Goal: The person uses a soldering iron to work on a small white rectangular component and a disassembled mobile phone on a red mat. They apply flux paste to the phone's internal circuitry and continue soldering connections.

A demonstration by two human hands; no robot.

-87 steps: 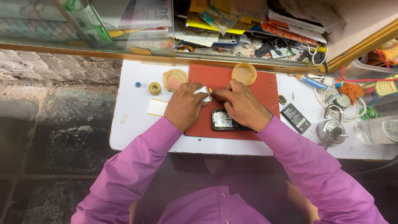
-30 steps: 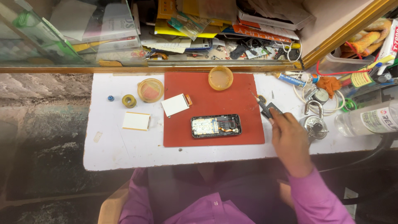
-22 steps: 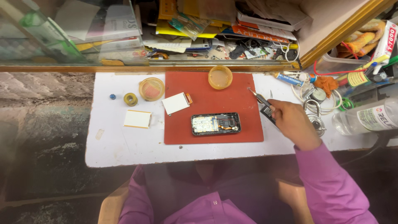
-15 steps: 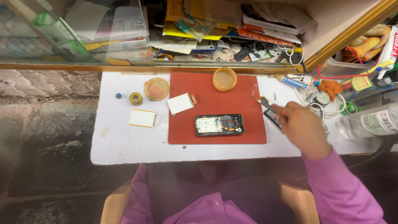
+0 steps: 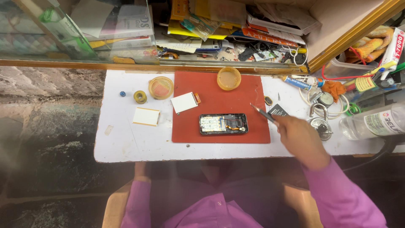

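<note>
My right hand (image 5: 301, 137) is closed around a thin metal tool (image 5: 263, 112) whose tip points toward the red mat (image 5: 219, 90). It hovers over the right edge of that mat. An opened phone with its back off (image 5: 223, 123) lies on the mat, a short way left of the tool tip. A white rectangular part (image 5: 184, 102) rests at the mat's left edge. My left hand is out of sight below the white table (image 5: 126, 143); only the purple sleeve shows.
Two shallow orange dishes (image 5: 228, 78) (image 5: 160, 87), a small yellow roll (image 5: 140, 97), a white card (image 5: 146, 116) and a blue bit (image 5: 122, 93) lie on the table. Padlocks (image 5: 319, 122), a clear bottle (image 5: 371, 122), tubes and wires crowd the right. A cluttered shelf (image 5: 219, 33) runs behind.
Both hands left the phone. My left hand dropped out of view. My right hand went to the right side and came back holding the thin tool, now drifting slightly toward me.
</note>
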